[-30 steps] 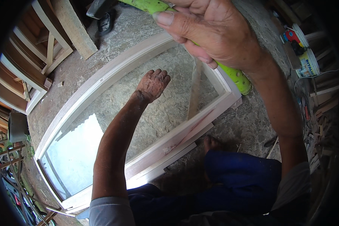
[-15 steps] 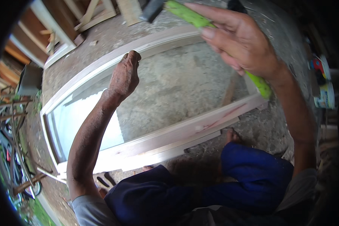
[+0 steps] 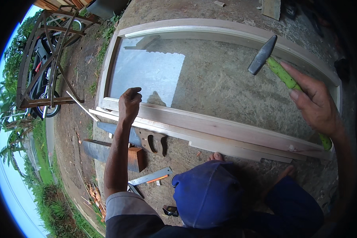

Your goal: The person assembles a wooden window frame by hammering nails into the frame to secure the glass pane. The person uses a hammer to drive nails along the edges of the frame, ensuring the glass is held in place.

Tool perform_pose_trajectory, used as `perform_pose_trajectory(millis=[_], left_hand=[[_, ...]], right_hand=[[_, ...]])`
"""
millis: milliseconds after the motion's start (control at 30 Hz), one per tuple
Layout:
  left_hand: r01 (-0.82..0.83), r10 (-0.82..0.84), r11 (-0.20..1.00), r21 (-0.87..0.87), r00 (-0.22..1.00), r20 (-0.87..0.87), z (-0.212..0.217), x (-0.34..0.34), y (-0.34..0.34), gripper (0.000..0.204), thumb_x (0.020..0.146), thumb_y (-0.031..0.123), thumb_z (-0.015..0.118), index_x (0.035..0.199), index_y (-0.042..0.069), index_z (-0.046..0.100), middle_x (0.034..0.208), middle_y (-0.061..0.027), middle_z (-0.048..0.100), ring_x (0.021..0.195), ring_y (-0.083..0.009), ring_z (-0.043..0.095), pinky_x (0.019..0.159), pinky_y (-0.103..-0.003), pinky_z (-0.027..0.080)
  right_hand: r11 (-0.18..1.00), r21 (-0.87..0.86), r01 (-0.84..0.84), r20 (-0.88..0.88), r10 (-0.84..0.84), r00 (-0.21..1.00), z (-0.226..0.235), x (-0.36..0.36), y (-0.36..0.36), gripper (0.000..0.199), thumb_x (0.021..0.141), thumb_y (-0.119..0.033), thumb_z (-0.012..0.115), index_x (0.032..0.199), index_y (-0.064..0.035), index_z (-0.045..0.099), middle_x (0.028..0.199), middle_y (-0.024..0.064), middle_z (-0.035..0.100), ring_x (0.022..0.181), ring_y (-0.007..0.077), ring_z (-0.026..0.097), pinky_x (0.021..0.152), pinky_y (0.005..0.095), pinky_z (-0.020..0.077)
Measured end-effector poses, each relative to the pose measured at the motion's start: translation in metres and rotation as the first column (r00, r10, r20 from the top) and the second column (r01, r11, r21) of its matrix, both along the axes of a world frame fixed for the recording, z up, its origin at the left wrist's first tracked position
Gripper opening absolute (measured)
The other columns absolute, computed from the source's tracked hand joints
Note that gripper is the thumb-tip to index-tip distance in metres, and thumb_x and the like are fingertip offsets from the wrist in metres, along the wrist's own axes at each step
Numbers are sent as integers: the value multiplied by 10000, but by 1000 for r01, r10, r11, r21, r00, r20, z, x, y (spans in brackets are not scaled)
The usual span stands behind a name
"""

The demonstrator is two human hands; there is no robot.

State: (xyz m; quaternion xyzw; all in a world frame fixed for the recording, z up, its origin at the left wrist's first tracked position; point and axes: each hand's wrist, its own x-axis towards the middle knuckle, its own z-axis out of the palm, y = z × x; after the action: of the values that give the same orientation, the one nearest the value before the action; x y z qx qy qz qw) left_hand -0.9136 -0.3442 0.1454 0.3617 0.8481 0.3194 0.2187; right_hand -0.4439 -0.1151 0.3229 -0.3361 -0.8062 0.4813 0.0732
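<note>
No words, labels, brands, numbers or signs could be read, either on the window frame (image 3: 210, 126) or anywhere around it.

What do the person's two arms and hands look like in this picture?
The left hand and the right hand wear no gloves, and I see no watch or bracelet. The left sleeve is short, with a grey lower band and a dark upper part. The right sleeve cannot be made out.

left forearm (image 3: 118, 162): extended forward, nearly straight | left grip (image 3: 129, 106): fingers (image 3: 133, 91) curled into a loose fist | right forearm (image 3: 346, 166): extended, hand angled inward | right grip (image 3: 316, 105): fingers wrapped, thumb (image 3: 295, 95) pressing forward | both grips well apart
</note>
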Motion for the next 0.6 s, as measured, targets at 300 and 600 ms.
perform_pose_trajectory(millis=[300, 600], left_hand=[[-126, 125, 987, 95, 992, 23, 36, 32, -31, 125, 941, 56, 649, 1027, -16, 706, 871, -83, 721, 764, -150, 665, 696, -308, 538], [-238, 238, 970, -56, 971, -4, 123, 115, -36, 168, 992, 127, 586, 1036, -18, 659, 867, -115, 740, 753, -183, 723, 650, -328, 546]], right_hand=[[960, 87, -267, -20, 270, 963, -7, -40, -14, 482, 1027, -147, 585, 1488, -21, 524, 803, 66, 631, 716, 94, 560, 703, 298, 502], [913, 15, -408, -191, 403, 895, 11, 18, -3, 513, 1029, -195, 589, 1473, 46, 501, 778, 120, 658, 741, 162, 642, 722, 353, 529]])
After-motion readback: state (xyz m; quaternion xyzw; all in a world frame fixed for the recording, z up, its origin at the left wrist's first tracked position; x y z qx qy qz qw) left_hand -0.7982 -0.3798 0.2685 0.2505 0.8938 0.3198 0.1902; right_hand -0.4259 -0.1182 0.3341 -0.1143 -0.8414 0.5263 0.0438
